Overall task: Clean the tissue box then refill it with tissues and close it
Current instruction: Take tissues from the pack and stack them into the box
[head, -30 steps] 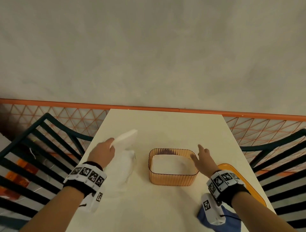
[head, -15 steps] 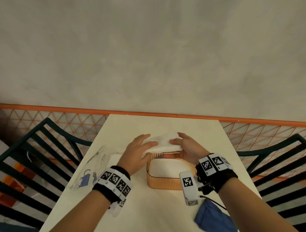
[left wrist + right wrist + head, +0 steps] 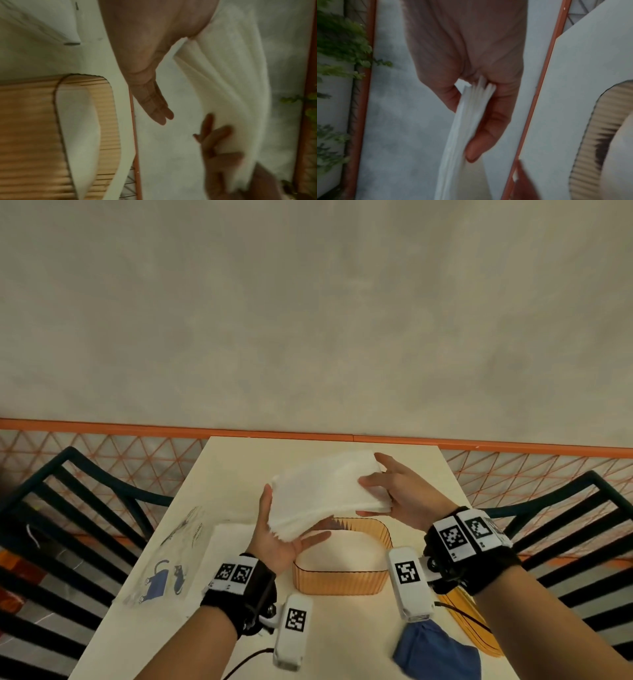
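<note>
A thick stack of white tissues hangs tilted in the air above the orange ribbed tissue box, which stands open on the table. My right hand pinches the stack's right end between thumb and fingers; the right wrist view shows the tissue stack edge-on in that pinch. My left hand lies palm up with straight fingers under the stack's lower left corner, thumb against its side. In the left wrist view the tissue stack is blurred beside the palm, and the box lies below.
The box's orange lid lies on the table's right side, under my right wrist. A blue cloth sits near the front right. A clear wrapper with a blue print lies left. Dark slatted chairs flank the table.
The left hand carried the tissue stack from the table's left to above the box. The right hand came off the box's side and took the stack's right end; the left palm turned up.
</note>
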`<state>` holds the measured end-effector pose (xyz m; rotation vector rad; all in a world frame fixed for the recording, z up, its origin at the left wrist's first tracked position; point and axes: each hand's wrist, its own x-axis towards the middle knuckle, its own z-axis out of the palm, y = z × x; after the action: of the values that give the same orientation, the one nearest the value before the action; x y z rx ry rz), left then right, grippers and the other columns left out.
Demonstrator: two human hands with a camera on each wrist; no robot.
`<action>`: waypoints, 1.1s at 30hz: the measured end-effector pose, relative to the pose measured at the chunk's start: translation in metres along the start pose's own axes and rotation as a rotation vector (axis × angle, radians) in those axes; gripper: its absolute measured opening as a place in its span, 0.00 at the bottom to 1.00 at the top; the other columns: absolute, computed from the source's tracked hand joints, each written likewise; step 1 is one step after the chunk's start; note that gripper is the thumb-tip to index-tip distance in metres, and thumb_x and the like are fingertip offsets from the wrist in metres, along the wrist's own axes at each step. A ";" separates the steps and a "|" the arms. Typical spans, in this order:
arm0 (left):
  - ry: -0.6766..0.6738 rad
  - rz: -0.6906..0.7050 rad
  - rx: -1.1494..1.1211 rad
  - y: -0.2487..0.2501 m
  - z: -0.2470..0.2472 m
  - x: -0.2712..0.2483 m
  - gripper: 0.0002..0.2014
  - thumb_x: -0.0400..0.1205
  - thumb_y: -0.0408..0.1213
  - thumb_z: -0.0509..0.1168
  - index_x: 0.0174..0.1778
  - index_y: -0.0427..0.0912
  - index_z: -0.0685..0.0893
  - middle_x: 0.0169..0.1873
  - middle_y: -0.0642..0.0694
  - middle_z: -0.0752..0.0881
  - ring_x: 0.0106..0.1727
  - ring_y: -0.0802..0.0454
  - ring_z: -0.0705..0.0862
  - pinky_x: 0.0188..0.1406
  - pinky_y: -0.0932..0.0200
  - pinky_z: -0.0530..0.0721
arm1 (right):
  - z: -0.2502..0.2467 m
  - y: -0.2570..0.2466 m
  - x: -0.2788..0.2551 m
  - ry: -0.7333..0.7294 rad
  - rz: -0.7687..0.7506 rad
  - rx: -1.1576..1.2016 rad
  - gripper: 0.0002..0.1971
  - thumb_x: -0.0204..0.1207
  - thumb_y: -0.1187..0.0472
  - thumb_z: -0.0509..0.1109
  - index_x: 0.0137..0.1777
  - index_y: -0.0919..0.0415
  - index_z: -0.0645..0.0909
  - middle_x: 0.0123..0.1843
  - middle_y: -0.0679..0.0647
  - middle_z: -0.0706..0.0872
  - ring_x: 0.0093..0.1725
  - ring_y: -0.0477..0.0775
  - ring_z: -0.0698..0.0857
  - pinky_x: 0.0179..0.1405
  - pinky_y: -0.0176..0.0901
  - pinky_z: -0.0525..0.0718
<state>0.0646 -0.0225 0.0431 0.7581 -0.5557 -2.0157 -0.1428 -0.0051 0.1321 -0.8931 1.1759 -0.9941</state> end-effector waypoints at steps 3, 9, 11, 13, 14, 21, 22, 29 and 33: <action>0.018 -0.035 0.004 0.012 0.005 0.001 0.35 0.77 0.69 0.47 0.61 0.46 0.83 0.56 0.38 0.88 0.52 0.40 0.88 0.42 0.49 0.89 | -0.011 0.017 0.002 0.075 0.045 -0.026 0.36 0.78 0.71 0.64 0.82 0.56 0.50 0.54 0.50 0.81 0.52 0.54 0.84 0.47 0.49 0.86; 0.260 -0.038 0.462 0.001 0.001 0.020 0.20 0.84 0.38 0.60 0.72 0.42 0.70 0.62 0.39 0.82 0.58 0.42 0.82 0.51 0.46 0.85 | -0.018 0.049 0.017 0.185 0.126 -0.208 0.38 0.79 0.69 0.62 0.82 0.55 0.43 0.68 0.57 0.73 0.59 0.60 0.80 0.58 0.51 0.82; 0.328 0.002 0.736 -0.005 0.000 0.031 0.26 0.84 0.35 0.59 0.79 0.43 0.59 0.68 0.37 0.77 0.65 0.39 0.79 0.66 0.42 0.79 | -0.020 0.061 0.029 0.256 0.126 -0.373 0.42 0.78 0.70 0.63 0.82 0.57 0.39 0.72 0.64 0.73 0.64 0.65 0.78 0.67 0.54 0.77; 0.360 0.038 1.043 -0.015 -0.001 0.039 0.31 0.85 0.34 0.57 0.82 0.45 0.50 0.73 0.36 0.72 0.71 0.39 0.75 0.72 0.50 0.74 | -0.021 0.071 0.034 0.312 0.159 -0.577 0.42 0.77 0.69 0.63 0.82 0.60 0.37 0.68 0.68 0.77 0.60 0.64 0.79 0.61 0.48 0.76; 0.356 0.046 1.203 -0.021 -0.001 0.041 0.32 0.85 0.34 0.57 0.82 0.46 0.47 0.73 0.36 0.72 0.70 0.40 0.76 0.69 0.53 0.74 | -0.023 0.078 0.036 0.332 0.180 -0.659 0.42 0.78 0.68 0.63 0.82 0.61 0.36 0.63 0.68 0.79 0.55 0.63 0.80 0.54 0.46 0.74; 0.288 0.028 1.868 -0.045 -0.018 0.055 0.35 0.85 0.36 0.58 0.82 0.56 0.44 0.58 0.39 0.80 0.56 0.44 0.83 0.55 0.52 0.82 | -0.031 0.107 0.043 0.302 0.204 -0.941 0.47 0.77 0.67 0.65 0.81 0.57 0.30 0.51 0.61 0.82 0.47 0.58 0.82 0.46 0.41 0.77; 0.278 0.038 1.895 -0.045 -0.019 0.056 0.35 0.85 0.36 0.58 0.82 0.57 0.45 0.58 0.40 0.80 0.56 0.44 0.83 0.55 0.52 0.82 | -0.032 0.108 0.044 0.285 0.190 -0.976 0.48 0.77 0.67 0.65 0.81 0.56 0.30 0.56 0.63 0.83 0.51 0.60 0.84 0.47 0.42 0.79; 0.165 0.300 2.258 -0.042 -0.016 0.048 0.33 0.81 0.46 0.63 0.80 0.53 0.57 0.73 0.48 0.66 0.71 0.47 0.67 0.64 0.51 0.70 | -0.025 0.112 0.035 0.236 -0.115 -1.570 0.41 0.74 0.61 0.71 0.81 0.52 0.50 0.73 0.56 0.67 0.66 0.57 0.72 0.58 0.45 0.82; -0.122 0.101 2.400 -0.038 -0.012 0.048 0.28 0.79 0.46 0.66 0.76 0.55 0.68 0.81 0.49 0.55 0.80 0.48 0.58 0.74 0.40 0.61 | -0.031 0.118 0.044 -0.032 -0.070 -1.697 0.33 0.75 0.60 0.70 0.77 0.40 0.62 0.75 0.49 0.66 0.71 0.55 0.72 0.66 0.52 0.74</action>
<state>0.0308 -0.0453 -0.0041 1.5994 -2.9306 -0.2730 -0.1522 -0.0109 0.0032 -2.1998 1.8838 0.2479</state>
